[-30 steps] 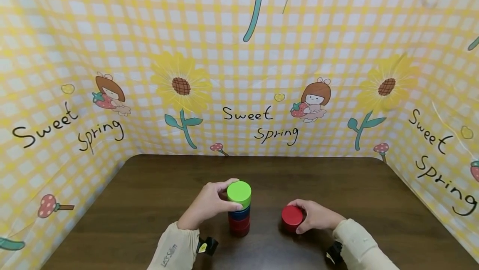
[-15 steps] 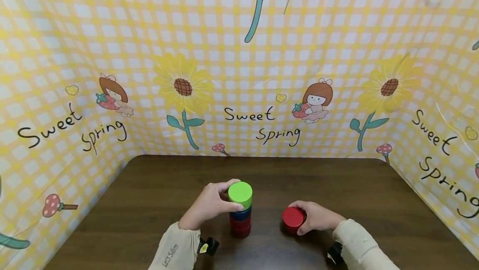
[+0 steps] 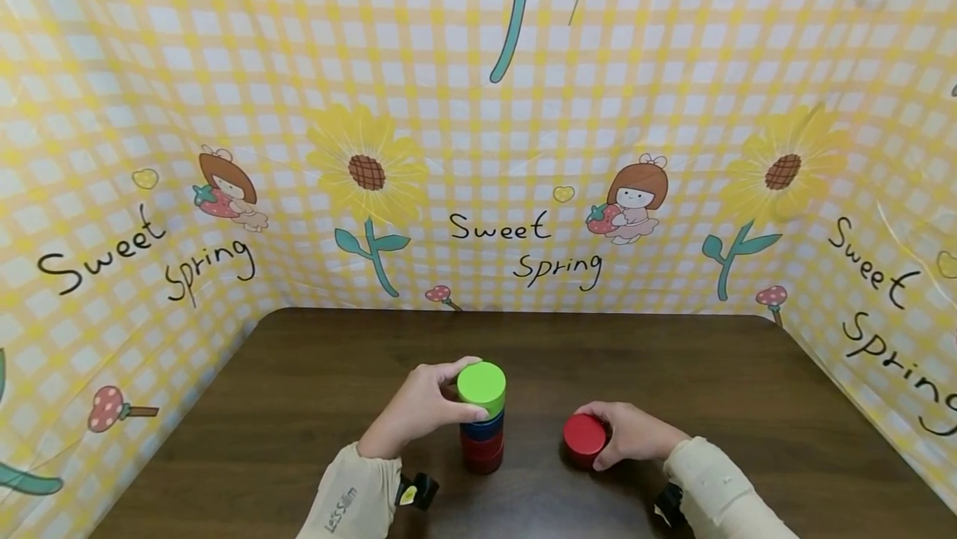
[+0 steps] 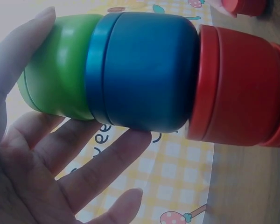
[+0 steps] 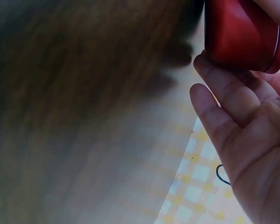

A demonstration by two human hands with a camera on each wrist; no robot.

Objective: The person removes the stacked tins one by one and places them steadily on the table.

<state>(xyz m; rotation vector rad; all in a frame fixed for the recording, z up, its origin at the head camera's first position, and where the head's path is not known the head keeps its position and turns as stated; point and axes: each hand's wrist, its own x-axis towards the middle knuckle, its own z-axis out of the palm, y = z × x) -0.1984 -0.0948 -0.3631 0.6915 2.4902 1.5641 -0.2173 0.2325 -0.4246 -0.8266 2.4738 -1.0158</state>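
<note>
Backdrop: yellow-and-white checked cloth with sunflowers, cartoon girls and the words "Sweet Spring", hung on three sides of the work area.
Surface: dark brown wooden desk, seen from the head view.
Stack: three round tins stand one on another near the middle front of the desk; green tin on top, blue tin in the middle, red tin at the bottom.
Left hand: the left hand grips the green tin, thumb at its far rim and fingers curled round its near side; in the left wrist view the fingers also reach under the blue tin.
Right hand: the right hand holds a single red tin, fingers wrapped round its right side; this tin sits low at the desk, right of the stack and well apart from it.
Sleeves: cream sleeves cover both forearms.
</note>
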